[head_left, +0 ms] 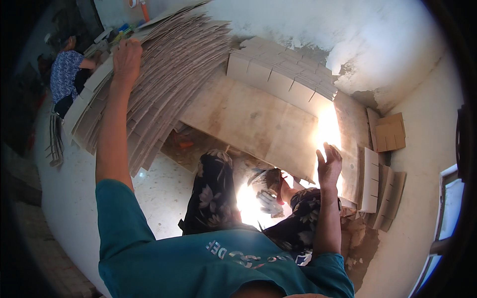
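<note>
At the upper left, my left hand is closed at the edge of a tall, fanned pile of slotted cardboard sheets. Its fingers curl over the cardboard, and their tips are partly hidden. My right hand hangs over the right part of a wooden board, thumb and fingers apart, with nothing in it. A neat stack of slotted cardboard strips stands along the far side of the board, against the wall. Strong sunlight washes out the board near my right hand.
More cardboard pieces lean at the board's right end, beside a brown piece near the wall. Another person in a patterned top sits beyond the pile at the far left. Some cardboard strips hang below that person.
</note>
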Tool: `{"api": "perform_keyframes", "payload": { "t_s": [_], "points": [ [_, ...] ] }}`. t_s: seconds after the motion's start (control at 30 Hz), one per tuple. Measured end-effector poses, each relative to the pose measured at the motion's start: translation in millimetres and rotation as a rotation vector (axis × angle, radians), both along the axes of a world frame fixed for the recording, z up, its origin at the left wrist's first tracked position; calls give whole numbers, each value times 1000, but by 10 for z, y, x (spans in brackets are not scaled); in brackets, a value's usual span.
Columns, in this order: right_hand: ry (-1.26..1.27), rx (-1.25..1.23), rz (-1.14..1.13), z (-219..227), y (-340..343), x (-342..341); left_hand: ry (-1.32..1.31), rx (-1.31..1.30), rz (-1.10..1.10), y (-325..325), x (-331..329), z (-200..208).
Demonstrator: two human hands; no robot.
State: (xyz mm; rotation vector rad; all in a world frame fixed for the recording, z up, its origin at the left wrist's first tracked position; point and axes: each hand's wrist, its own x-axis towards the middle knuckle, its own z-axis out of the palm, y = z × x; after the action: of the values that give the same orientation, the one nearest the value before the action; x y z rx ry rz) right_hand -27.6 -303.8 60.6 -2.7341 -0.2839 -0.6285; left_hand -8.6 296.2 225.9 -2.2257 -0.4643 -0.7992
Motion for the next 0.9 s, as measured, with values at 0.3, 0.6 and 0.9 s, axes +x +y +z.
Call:
{"api": "perform_keyframes", "payload": {
  "t_s": [0.3,0.6,0.9],
  "points": [
    [57,212,62,-54,-70,-117,383,-769,-7,250,188,-144],
    [374,933,402,3,1098,61,405,-792,-404,1580,450,-356],
    [1400,1546,178,-796,4056,80,171,-754,-523,1741,495,-425]
  ]
}}
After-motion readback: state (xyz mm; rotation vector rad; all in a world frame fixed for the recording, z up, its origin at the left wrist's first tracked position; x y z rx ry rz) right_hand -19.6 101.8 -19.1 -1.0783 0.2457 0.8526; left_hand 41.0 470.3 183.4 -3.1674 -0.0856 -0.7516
